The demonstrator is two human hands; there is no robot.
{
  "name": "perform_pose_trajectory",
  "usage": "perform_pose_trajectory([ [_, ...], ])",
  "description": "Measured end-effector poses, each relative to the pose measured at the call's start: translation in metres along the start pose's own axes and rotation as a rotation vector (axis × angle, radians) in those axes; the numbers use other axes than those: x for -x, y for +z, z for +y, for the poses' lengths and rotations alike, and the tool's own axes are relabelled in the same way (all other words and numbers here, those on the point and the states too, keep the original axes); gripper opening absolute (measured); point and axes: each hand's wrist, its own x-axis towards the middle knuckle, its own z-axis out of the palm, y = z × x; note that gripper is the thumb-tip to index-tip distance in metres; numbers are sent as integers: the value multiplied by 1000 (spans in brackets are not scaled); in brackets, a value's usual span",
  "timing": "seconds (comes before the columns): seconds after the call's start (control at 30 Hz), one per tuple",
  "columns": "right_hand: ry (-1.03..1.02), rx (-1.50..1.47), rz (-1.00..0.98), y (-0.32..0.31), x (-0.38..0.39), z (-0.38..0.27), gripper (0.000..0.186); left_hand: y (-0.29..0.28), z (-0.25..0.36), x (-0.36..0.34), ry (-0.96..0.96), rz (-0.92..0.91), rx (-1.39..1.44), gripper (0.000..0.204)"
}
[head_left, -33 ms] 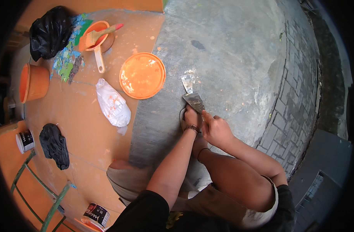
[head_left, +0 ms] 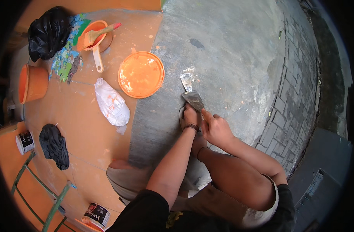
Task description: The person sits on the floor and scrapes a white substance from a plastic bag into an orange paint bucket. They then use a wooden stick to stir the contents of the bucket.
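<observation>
My left hand (head_left: 191,115), with a braided bracelet at the wrist, is closed beside my foot and sandal, apparently round the handle of a narrow silver scraper (head_left: 186,81) that points up over the grey concrete. Just right of it, my right hand (head_left: 214,128) grips a wider, darker scraper (head_left: 193,99), index finger extended along it. The dark blade lies across the lower part of the silver one; the handles are largely hidden by my fingers. An orange lid (head_left: 141,75) lies up and left of the blades.
On orange flooring are a paint pot with brush (head_left: 91,38), orange bucket (head_left: 37,83), black bag (head_left: 47,33), paint flakes (head_left: 67,62), white bag (head_left: 112,104), black cloth (head_left: 53,145), two cans (head_left: 24,142) and a green metal frame (head_left: 56,201). Grey pavers (head_left: 285,104) run along the right.
</observation>
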Motion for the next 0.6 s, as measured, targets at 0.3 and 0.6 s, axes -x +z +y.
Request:
perform_pose_trajectory([
  [0.3, 7, 50, 101, 8, -14, 17, 41, -2, 5, 6, 71, 3, -59, 34],
  [0.6, -22, 58, 126, 9, 0, 21, 43, 2, -4, 13, 60, -17, -54, 33],
])
